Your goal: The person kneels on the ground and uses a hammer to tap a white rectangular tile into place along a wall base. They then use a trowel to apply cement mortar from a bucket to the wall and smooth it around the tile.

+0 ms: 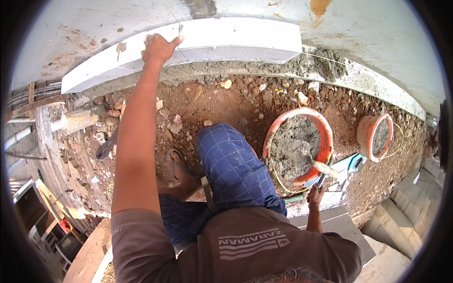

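Observation:
My left hand [160, 47] rests on a long white block [236, 33], fingers spread over it. The block lies on a grey mortar bed [330, 66] along the wall, with a thin string [321, 56] at its right end. Low on the right, my right hand [315, 195] is closed on a dark-and-blue tool handle [321, 180], whose working end I cannot make out. Beside that hand is an orange bucket [324, 141] of wet mortar, with a trowel [325, 169] lying in it. A saw with a teal handle [356, 162] lies just right of the bucket.
A smaller orange bucket [363, 137] of mortar stands farther right. Stony soil [236, 99] runs below the wall [377, 33], around my legs. Pipes and boards [42, 193] crowd the left side, and grey blocks [401, 217] are stacked at the lower right.

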Demonstrator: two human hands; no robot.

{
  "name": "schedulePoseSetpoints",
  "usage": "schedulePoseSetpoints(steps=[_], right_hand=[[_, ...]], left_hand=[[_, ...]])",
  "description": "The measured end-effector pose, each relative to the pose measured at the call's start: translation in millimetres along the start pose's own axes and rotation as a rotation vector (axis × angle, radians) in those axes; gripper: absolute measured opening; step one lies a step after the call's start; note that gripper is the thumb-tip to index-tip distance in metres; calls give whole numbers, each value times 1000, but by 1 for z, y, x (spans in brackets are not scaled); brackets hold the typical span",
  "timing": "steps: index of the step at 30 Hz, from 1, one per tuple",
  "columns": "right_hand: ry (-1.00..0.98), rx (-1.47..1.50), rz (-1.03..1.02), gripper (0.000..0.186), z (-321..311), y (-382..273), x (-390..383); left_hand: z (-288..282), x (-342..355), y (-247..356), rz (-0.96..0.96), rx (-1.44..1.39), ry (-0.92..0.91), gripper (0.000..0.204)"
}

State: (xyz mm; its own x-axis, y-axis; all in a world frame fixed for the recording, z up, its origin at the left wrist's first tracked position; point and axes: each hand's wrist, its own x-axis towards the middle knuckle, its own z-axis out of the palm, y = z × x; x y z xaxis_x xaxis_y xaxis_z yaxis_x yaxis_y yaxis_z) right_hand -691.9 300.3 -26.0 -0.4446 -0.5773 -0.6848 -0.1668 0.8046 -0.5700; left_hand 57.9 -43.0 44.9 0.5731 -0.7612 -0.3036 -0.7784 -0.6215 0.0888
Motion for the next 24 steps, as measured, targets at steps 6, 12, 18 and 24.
schedulePoseSetpoints(steps=[6,12,18,24], right_hand=[[332,-184,-451,39,-22,-136,-12],[-253,-99,-701,34,96,-274,-33],[-807,-14,-735,62,277,-330,-81],[-841,104,-1212,62,340,-393,-126]], left_hand=[[-3,-12,3,-57,-45,-17,107],[-4,-16,11,-69,-54,37,107],[3,-10,14,-78,-91,20,106],[1,-18,8,-77,-97,53,105]])
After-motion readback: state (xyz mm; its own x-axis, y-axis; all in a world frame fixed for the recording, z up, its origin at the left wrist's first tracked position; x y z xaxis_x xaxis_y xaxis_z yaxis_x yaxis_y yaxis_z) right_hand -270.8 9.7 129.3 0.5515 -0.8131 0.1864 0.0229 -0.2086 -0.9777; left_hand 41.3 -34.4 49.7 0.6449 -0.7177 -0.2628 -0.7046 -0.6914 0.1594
